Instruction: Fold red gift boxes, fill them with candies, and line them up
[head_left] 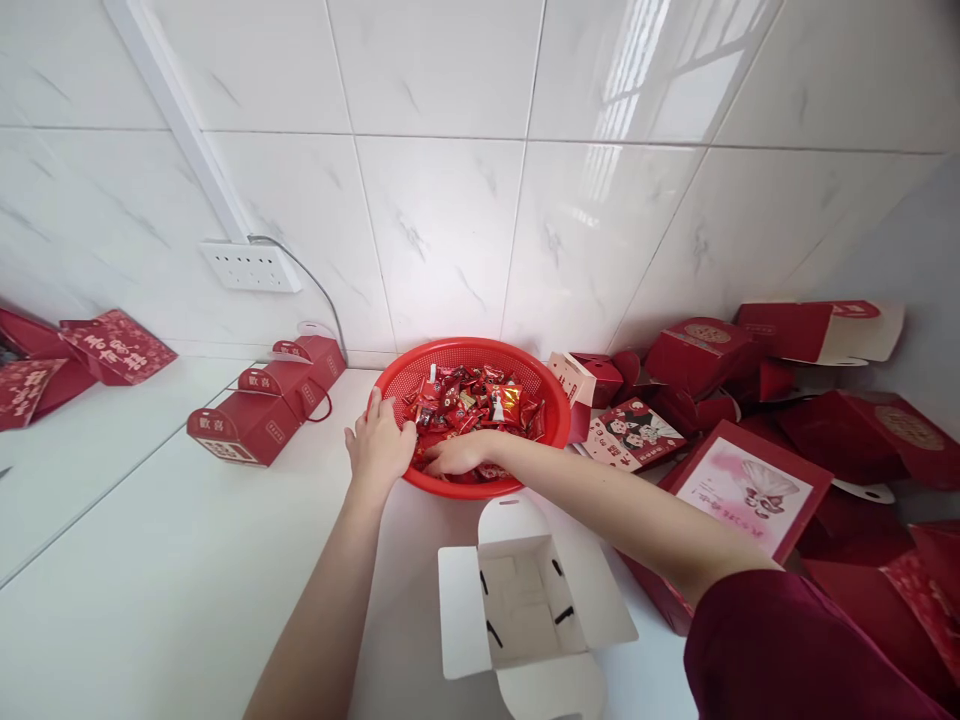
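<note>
A red plastic basket (551, 375) with a perforated wall stands against the tiled wall and holds many small wrapped candies (457, 405), mostly red, some gold. My left hand (381, 437) grips the basket's left rim, thumb on the inner side and fingers over the edge. Inside the basket, my right hand (459, 454) reaches down into the candies near the front, fingers extended and touching them; the fingertips are partly hidden. In front of the basket is an open white-lined carton (525, 600) with its flaps spread, nothing in it but short black ribbon-like pieces on its inner walls.
Two closed red gift boxes (262, 412) with handles stand on the left of the white table (135, 560). On the right lies a heap of red boxes (697, 360), including one with a pink picture (750, 490). More red packaging (116, 345) sits far left. A white socket strip (251, 267) is on the wall.
</note>
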